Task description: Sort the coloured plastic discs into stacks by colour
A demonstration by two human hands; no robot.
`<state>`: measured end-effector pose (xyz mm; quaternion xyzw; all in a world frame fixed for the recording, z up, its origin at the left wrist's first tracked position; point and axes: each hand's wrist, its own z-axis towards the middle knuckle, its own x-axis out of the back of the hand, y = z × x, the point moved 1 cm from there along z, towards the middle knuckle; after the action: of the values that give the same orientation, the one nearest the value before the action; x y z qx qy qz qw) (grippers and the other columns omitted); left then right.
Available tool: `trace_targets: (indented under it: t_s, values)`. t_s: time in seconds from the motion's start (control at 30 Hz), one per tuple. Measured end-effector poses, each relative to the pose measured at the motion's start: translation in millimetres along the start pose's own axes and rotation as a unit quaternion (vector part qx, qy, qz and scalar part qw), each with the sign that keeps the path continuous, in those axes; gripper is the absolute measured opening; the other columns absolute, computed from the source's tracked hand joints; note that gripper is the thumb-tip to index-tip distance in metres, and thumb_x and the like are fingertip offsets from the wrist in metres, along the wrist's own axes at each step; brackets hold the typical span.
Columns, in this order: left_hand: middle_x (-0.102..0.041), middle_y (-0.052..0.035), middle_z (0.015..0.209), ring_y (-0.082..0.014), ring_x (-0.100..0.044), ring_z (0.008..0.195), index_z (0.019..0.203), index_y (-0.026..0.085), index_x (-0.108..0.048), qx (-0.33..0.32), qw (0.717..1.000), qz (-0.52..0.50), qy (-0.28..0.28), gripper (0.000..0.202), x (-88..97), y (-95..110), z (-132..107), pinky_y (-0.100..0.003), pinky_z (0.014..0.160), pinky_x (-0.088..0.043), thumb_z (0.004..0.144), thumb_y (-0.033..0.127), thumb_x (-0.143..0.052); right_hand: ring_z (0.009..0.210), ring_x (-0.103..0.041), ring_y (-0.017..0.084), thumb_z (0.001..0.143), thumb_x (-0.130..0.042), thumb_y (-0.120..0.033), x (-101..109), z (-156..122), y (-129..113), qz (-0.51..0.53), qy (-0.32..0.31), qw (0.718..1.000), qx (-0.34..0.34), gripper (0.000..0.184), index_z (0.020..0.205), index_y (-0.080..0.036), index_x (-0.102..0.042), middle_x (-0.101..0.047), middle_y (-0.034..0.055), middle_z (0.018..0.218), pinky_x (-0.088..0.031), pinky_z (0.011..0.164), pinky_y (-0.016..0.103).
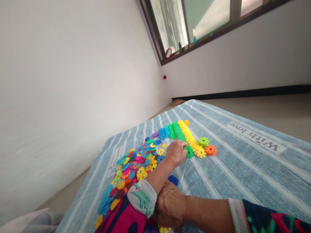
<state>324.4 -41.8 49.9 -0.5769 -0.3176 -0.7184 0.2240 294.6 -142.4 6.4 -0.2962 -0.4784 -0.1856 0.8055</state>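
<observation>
A sideways nudge could have scattered the green row (178,130) and yellow row (186,132), which lay side by side right of center, and crossed arms risked a sleeve dragging the loose pile (132,166) at lower left. The person's left hand (176,152) was curled narrow at the green row's near end, a green disc (190,152) just right of its fingers; whether it pinched one could not be told. The right hand (170,204), lower center, hid its grip beneath the left forearm.
</observation>
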Motion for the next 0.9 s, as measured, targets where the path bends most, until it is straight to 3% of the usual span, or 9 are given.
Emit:
trace_targets:
  t_s: [0.13, 0.27, 0.43, 0.6, 0.7, 0.9]
  values:
    - [-0.060, -0.0017, 0.069, -0.0142, -0.056, 0.069, 0.062, 0.018, -0.061, 0.012, 1.000, -0.015, 0.017, 0.017, 4.4, -13, -4, -0.025, 0.065, -0.038, 0.071, 0.009, -0.051, 0.108, -0.058, 0.026, 0.082, -0.059, -0.034, -1, -3, 1, 0.027, 0.046, 0.998, -0.017, 0.028, 0.103, -0.018, -0.067, -0.068, 0.0073, 0.116, -0.039, 0.096, 0.037]
    - [-0.066, -0.0020, 0.073, -0.0136, -0.058, 0.071, 0.070, 0.017, -0.066, 0.030, 0.999, -0.026, 0.032, 0.016, 14.2, -37, -10, -0.024, 0.069, -0.041, 0.073, 0.011, -0.052, 0.094, -0.058, 0.023, 0.086, -0.057, -0.041, -1, -3, 0, 0.008, 0.023, 0.999, -0.025, 0.026, 0.091, -0.018, -0.068, -0.069, 0.0065, 0.099, -0.043, 0.084, 0.036]
    - [-0.068, 0.0003, 0.069, -0.0132, -0.060, 0.070, 0.076, 0.018, -0.071, 0.122, 0.991, 0.009, 0.053, 0.019, 40.8, -81, -20, -0.022, 0.065, -0.042, 0.076, 0.015, -0.052, 0.085, -0.055, 0.020, 0.087, -0.056, -0.042, -1, -3, -1, -0.008, 0.003, 0.999, -0.031, 0.027, 0.080, -0.018, -0.065, -0.064, 0.0041, 0.087, -0.042, 0.081, 0.034]
    - [-0.071, 0.0002, 0.071, -0.0136, -0.062, 0.070, 0.081, 0.019, -0.074, 0.219, 0.970, 0.104, 0.003, 0.023, 60.3, -122, -32, -0.021, 0.062, -0.041, 0.076, 0.016, -0.052, 0.088, -0.054, 0.020, 0.088, -0.056, -0.042, -3, -5, 0, -0.006, 0.017, 1.000, -0.024, 0.026, 0.081, -0.018, -0.063, -0.063, 0.0035, 0.089, -0.041, 0.082, 0.035]
    - [-0.071, -0.0005, 0.070, -0.0147, -0.064, 0.072, 0.076, 0.019, -0.074, 0.227, 0.965, 0.132, -0.019, 0.024, 59.0, -132, -36, -0.022, 0.063, -0.041, 0.075, 0.014, -0.051, 0.089, -0.054, 0.020, 0.088, -0.056, -0.043, -4, -6, 0, 0.003, 0.016, 1.000, -0.026, 0.026, 0.081, -0.018, -0.063, -0.063, 0.0030, 0.089, -0.040, 0.084, 0.035]
    - [-0.074, -0.0028, 0.080, -0.0187, -0.067, 0.087, 0.072, 0.024, -0.074, 0.219, 0.958, 0.178, -0.054, 0.025, 42.4, -130, -33, -0.025, 0.074, -0.045, 0.076, 0.015, -0.050, 0.093, -0.055, 0.021, 0.088, -0.056, -0.043, -5, -7, 0, 0.006, 0.009, 0.999, -0.036, 0.026, 0.083, -0.018, -0.062, -0.064, 0.0035, 0.092, -0.040, 0.083, 0.035]
